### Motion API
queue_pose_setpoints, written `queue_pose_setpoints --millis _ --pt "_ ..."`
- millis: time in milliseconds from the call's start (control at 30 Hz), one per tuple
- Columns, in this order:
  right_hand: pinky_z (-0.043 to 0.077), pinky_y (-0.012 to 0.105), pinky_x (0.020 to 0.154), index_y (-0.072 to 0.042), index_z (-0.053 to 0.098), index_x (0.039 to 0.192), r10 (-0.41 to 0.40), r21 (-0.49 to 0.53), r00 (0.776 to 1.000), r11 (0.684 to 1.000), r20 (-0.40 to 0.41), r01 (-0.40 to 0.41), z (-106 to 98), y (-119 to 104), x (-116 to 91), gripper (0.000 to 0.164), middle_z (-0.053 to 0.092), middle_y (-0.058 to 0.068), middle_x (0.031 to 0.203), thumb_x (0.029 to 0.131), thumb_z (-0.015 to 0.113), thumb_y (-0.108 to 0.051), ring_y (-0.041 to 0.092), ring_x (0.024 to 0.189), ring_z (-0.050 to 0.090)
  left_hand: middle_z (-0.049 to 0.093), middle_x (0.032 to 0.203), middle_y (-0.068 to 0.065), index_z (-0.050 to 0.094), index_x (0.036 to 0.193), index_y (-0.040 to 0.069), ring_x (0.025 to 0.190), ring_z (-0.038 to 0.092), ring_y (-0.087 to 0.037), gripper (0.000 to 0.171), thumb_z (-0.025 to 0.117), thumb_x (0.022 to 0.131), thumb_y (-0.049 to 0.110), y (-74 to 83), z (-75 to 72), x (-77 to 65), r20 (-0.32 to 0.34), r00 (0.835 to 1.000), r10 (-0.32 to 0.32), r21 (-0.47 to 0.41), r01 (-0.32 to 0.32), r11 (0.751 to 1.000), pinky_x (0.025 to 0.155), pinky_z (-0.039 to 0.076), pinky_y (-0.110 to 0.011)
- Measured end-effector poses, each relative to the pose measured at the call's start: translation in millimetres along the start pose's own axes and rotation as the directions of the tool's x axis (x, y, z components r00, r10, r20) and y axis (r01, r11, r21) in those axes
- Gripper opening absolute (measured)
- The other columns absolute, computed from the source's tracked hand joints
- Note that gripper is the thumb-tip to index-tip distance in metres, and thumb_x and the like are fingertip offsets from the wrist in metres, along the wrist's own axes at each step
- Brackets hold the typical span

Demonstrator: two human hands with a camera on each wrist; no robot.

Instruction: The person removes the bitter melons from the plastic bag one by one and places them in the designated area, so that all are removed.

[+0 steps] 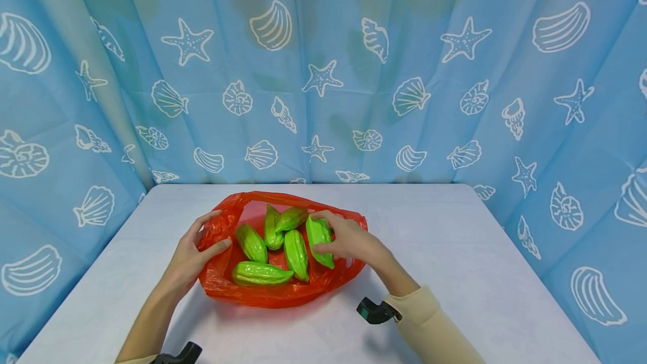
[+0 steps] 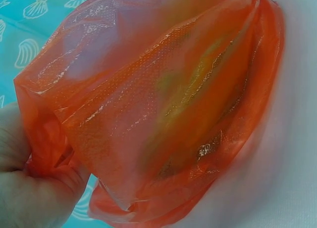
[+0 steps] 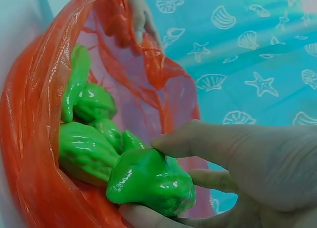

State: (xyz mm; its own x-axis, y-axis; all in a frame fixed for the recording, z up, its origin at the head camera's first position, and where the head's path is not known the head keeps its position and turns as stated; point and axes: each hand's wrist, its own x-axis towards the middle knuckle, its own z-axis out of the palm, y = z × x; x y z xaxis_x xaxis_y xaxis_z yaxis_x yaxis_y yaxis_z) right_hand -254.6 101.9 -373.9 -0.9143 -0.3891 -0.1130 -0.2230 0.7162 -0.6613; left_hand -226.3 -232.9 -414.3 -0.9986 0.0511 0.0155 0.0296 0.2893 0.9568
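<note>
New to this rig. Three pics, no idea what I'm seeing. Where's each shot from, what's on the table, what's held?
No robot here: these are a person's bare hands. The wide picture comes from a head camera looking forward and down; the other two come from cameras worn on the left and right wrists, each watching its own hand. On the white table sits an open red plastic bag, with a blue shell-print curtain behind. The left hand grips the left side of the bag's rim. The right hand holds one green ridged vegetable between its fingers; five similar ones lie inside the bag.
</note>
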Motion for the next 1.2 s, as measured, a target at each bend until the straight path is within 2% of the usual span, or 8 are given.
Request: queue_pose_setpoints --millis 100,300,500,733,1033,1200 --pt "0.06 0.03 0.069 -0.027 0.043 0.143 -0.018 0.026 1.0 1.0 0.004 0.018 -4.1 2.6 -6.1 0.07 0.059 0.006 0.12 0.083 0.078 -0.029 0.018 0.091 0.062 0.038 0.153 -0.015 0.024 0.154 0.027 0.133 0.046 -0.04 0.08 0.071 0.09 0.027 -0.1 -0.2 -0.3 -0.001 1.0 0.001 0.002 -0.001 1.0 0.084 0.06 -0.034" --pt "0.061 0.035 0.08 -0.024 0.044 0.143 -0.068 0.055 0.998 0.996 0.0 0.067 -12.6 4.8 -16.6 0.068 0.06 0.004 0.122 0.083 0.077 -0.026 0.022 0.111 0.057 0.039 0.153 -0.014 0.024 0.154 0.027 0.133 0.046 -0.039 0.08 0.072 0.089 0.03 -0.4 -0.2 -0.6 0.001 1.0 0.007 -0.011 -0.007 1.0 0.084 0.06 -0.034" --pt "0.061 0.034 0.077 -0.025 0.044 0.142 -0.069 0.054 0.997 0.996 -0.013 0.07 -19.1 10.8 -25.2 0.067 0.061 0.005 0.122 0.084 0.076 -0.028 0.026 0.108 0.06 0.039 0.153 -0.014 0.024 0.154 0.028 0.133 0.047 -0.038 0.078 0.07 0.09 0.028 -1.3 -0.4 -0.1 0.0 1.0 0.005 -0.005 -0.005 1.0 0.084 0.06 -0.033" --pt "0.061 0.036 0.078 -0.025 0.041 0.144 -0.077 0.093 0.997 0.993 -0.003 0.077 -29.9 20.6 -36.2 0.069 0.058 0.011 0.13 0.085 0.075 -0.028 0.029 0.113 0.058 0.038 0.154 -0.013 0.023 0.154 0.029 0.133 0.047 -0.038 0.079 0.07 0.09 0.028 -2.3 -0.5 0.0 0.0 1.0 0.008 0.001 -0.008 1.0 0.084 0.06 -0.034" --pt "0.06 0.032 0.072 -0.025 0.04 0.145 -0.074 0.132 0.997 0.988 -0.004 0.074 -42.8 31.6 -50.4 0.069 0.057 0.015 0.124 0.085 0.075 -0.03 0.022 0.095 0.064 0.038 0.154 -0.011 0.023 0.154 0.03 0.133 0.047 -0.037 0.079 0.071 0.09 0.028 -1.6 0.1 -0.2 -0.002 1.0 0.009 -0.003 -0.009 1.0 0.085 0.059 -0.033" --pt "0.061 0.034 0.072 -0.024 0.039 0.146 -0.073 0.149 0.997 0.986 -0.002 0.072 -48.4 39.1 -55.3 0.069 0.056 0.02 0.127 0.087 0.074 -0.03 0.023 0.096 0.066 0.039 0.153 -0.012 0.024 0.153 0.03 0.133 0.047 -0.037 0.077 0.07 0.091 0.026 -1.4 0.1 -0.2 -0.002 1.0 0.009 -0.005 -0.009 1.0 0.085 0.06 -0.034"
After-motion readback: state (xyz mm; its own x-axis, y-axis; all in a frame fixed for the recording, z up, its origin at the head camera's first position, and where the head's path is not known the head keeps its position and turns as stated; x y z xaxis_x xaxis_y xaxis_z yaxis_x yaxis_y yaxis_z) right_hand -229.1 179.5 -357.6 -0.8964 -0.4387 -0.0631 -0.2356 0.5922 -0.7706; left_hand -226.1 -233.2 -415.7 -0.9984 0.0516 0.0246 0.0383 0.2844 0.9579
